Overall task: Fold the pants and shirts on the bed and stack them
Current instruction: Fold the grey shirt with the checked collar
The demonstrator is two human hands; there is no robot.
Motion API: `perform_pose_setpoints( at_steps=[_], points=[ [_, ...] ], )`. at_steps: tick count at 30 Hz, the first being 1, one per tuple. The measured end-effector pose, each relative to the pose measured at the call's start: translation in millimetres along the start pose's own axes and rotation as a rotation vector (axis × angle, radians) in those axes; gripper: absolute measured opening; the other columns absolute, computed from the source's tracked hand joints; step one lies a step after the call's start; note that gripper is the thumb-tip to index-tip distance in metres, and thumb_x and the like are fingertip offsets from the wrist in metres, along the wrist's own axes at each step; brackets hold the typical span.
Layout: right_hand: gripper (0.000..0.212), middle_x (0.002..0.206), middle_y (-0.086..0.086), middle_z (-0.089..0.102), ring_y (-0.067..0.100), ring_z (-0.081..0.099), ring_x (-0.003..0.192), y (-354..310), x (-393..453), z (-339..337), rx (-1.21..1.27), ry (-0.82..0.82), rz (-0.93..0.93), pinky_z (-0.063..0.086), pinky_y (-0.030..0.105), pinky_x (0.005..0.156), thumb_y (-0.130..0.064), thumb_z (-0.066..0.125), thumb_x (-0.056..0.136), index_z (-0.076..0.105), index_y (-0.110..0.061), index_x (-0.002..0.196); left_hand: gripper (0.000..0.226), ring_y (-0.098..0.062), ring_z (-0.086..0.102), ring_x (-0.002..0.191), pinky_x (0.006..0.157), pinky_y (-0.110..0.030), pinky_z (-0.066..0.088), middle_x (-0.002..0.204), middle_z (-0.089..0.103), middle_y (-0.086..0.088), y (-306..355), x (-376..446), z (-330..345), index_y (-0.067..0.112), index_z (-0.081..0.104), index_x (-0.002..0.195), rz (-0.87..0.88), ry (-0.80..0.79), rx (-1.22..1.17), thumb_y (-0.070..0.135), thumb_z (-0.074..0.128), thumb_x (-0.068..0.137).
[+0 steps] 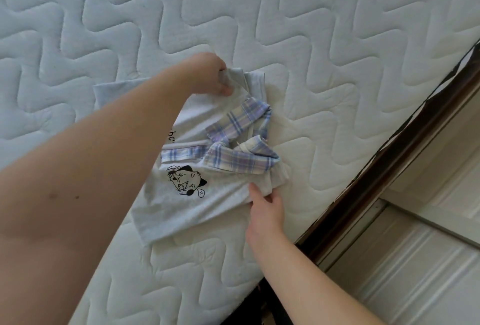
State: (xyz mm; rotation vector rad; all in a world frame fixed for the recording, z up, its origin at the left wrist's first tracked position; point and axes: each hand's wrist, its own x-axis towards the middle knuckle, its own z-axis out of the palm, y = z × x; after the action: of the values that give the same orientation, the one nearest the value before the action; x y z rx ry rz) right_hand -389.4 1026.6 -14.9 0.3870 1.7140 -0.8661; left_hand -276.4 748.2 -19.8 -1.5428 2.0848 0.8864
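Observation:
A small pale grey shirt (197, 210) with a blue plaid collar and a black cartoon print lies spread on the white quilted mattress (324, 52). My left hand (213, 75) reaches across and grips the shirt's far shoulder near the collar, bunching the cloth. My right hand (265, 202) pinches the near shoulder and sleeve of the shirt. My left forearm hides part of the shirt's body and some printed letters.
The mattress edge runs diagonally at the right, beside a dark wooden bed frame (389, 169). Beyond it is a white panelled surface (415, 259). No other garments are in view.

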Motion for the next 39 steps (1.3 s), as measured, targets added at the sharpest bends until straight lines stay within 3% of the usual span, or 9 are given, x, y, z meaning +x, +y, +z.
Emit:
perform_pose_setpoints(
  at_steps=[4, 9, 13, 16, 18, 24, 27, 30, 39],
  points=[
    [0.025, 0.113, 0.007, 0.071, 0.025, 0.065, 0.11, 6.5, -6.8, 4.3, 0.063, -0.012, 0.037, 0.048, 0.046, 0.103, -0.014, 0.07, 0.09, 0.063, -0.015, 0.114, 0.038, -0.027, 0.05, 0.083, 0.068, -0.034, 0.034, 0.084, 0.053, -0.004, 0.6, -7.0, 1.9, 0.011, 0.055, 0.091, 0.054, 0.059, 0.03, 0.046, 0.069, 0.086],
    [0.027, 0.112, 0.003, 0.071, 0.022, 0.066, 0.106, 10.3, -3.0, 19.6, 0.049, -0.045, 0.111, 0.052, 0.041, 0.097, -0.027, 0.075, 0.087, 0.063, -0.02, 0.11, 0.045, -0.034, 0.057, 0.095, 0.076, -0.039, 0.045, 0.095, 0.06, -0.006, -14.9, -22.2, 4.3, 0.008, 0.062, 0.108, 0.06, 0.088, -0.039, 0.047, 0.07, 0.086],
    [0.026, 0.106, 0.0, 0.073, 0.02, 0.067, 0.102, 15.1, -1.9, 18.9, 0.03, 0.005, -0.01, 0.05, 0.045, 0.101, -0.038, 0.071, 0.088, 0.066, -0.019, 0.106, 0.029, -0.025, 0.055, 0.075, 0.058, -0.029, 0.036, 0.072, 0.057, 0.001, -22.1, -40.7, 7.3, 0.022, 0.057, 0.076, 0.031, 0.09, -0.14, 0.046, 0.068, 0.087],
    [0.029, 0.099, 0.004, 0.072, 0.023, 0.068, 0.098, 9.9, -6.3, 6.4, -0.026, -0.009, -0.07, 0.051, 0.047, 0.097, -0.044, 0.066, 0.091, 0.063, -0.016, 0.098, 0.02, -0.028, 0.057, 0.085, 0.074, -0.037, 0.045, 0.083, 0.061, -0.003, -19.1, -60.3, 16.8, 0.019, 0.057, 0.09, 0.048, 0.168, -0.234, 0.038, 0.061, 0.094],
    [0.019, 0.097, 0.002, 0.075, 0.021, 0.069, 0.098, 0.6, -8.2, -5.5, -0.034, -0.071, -0.152, 0.052, 0.048, 0.097, -0.038, 0.06, 0.096, 0.065, -0.02, 0.098, 0.022, -0.027, 0.058, 0.085, 0.078, -0.04, 0.047, 0.088, 0.063, -0.004, -20.6, -79.8, 21.6, 0.015, 0.06, 0.095, 0.033, 0.229, -0.314, 0.036, 0.058, 0.096],
    [0.021, 0.1, 0.002, 0.076, 0.011, 0.072, 0.09, -32.9, -30.5, -24.6, 0.022, -0.316, -0.189, 0.056, 0.024, 0.071, -0.032, 0.055, 0.097, 0.064, -0.015, 0.105, 0.036, -0.009, 0.048, 0.054, 0.052, -0.026, 0.037, 0.059, 0.055, 0.007, -31.7, -151.3, 31.8, 0.009, 0.065, 0.08, -0.114, 0.336, -0.548, 0.041, 0.059, 0.095],
    [0.021, 0.1, 0.0, 0.076, 0.012, 0.071, 0.096, -44.5, -45.8, -28.6, 0.03, -0.408, -0.245, 0.056, 0.029, 0.08, -0.03, 0.049, 0.1, 0.062, -0.016, 0.108, 0.029, 0.002, 0.056, 0.053, 0.054, -0.018, 0.046, 0.06, 0.065, 0.015, -35.9, -199.4, 33.7, 0.018, 0.072, 0.079, -0.178, 0.374, -0.888, 0.045, 0.065, 0.091],
    [0.026, 0.109, 0.003, 0.074, 0.018, 0.068, 0.107, -55.8, -67.1, -32.8, -0.052, -0.464, -0.342, 0.055, 0.035, 0.092, -0.032, 0.047, 0.101, 0.062, -0.015, 0.112, 0.026, -0.009, 0.069, 0.075, 0.069, -0.025, 0.056, 0.078, 0.074, 0.007, -33.5, -254.4, 33.5, 0.023, 0.075, 0.079, -0.195, 0.485, -1.211, 0.047, 0.068, 0.082],
    [0.05, 0.113, 0.005, 0.073, 0.018, 0.069, 0.107, -88.3, -177.5, -68.7, -0.348, -0.69, -0.668, 0.056, 0.025, 0.083, -0.061, 0.076, 0.073, 0.076, -0.024, 0.107, 0.034, -0.004, 0.054, 0.059, 0.055, -0.019, 0.047, 0.062, 0.06, 0.009, 3.8, -432.8, 33.5, 0.011, 0.068, 0.071, -0.27, 0.804, -1.316, 0.044, 0.069, 0.079]
  ],
)
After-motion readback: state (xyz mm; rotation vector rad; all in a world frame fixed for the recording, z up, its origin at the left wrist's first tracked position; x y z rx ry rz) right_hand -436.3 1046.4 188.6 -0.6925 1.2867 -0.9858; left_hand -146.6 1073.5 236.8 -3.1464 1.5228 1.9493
